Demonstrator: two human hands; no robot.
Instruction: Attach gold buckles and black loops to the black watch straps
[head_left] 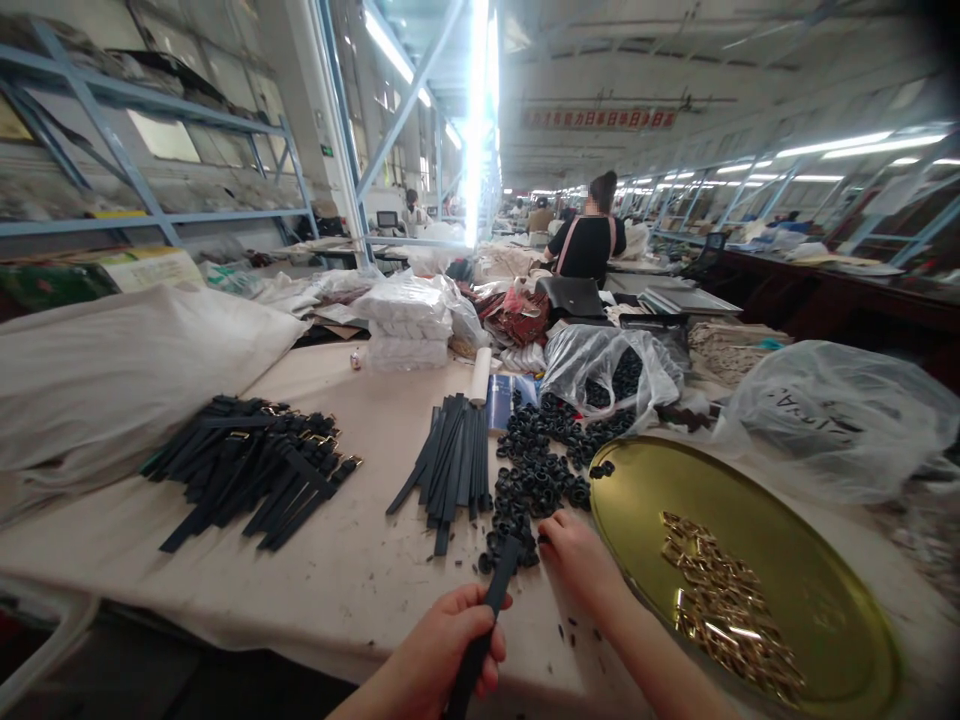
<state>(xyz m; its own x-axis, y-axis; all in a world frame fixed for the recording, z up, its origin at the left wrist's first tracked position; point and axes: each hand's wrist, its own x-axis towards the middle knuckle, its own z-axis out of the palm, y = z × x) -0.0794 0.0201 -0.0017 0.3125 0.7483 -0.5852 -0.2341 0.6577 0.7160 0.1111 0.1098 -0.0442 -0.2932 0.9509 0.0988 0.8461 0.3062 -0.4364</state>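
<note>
My left hand (469, 630) is closed around a dark strap (504, 572), whose flat end points up and away over the table. To its right, my right hand (574, 550) reaches the near edge of a pile of small black loops (540, 455), fingers pinched; a small dark piece shows at the fingertips, too small to name surely. Flat dark strips (454, 460) lie in a bundle left of the loops. Farther left is a heap of dark straps with gold buckles (255, 465). A gold oval tray (810, 540) at the right holds gold metal buckles (720, 600).
Behind the loops lie a clear plastic bag (652, 370), a blue packet (510, 400) and a white roll (481, 375). White wrapped stacks (405, 320) stand farther back. Pale cloth (135, 370) covers the left side. A person (589, 240) sits beyond the table, back turned.
</note>
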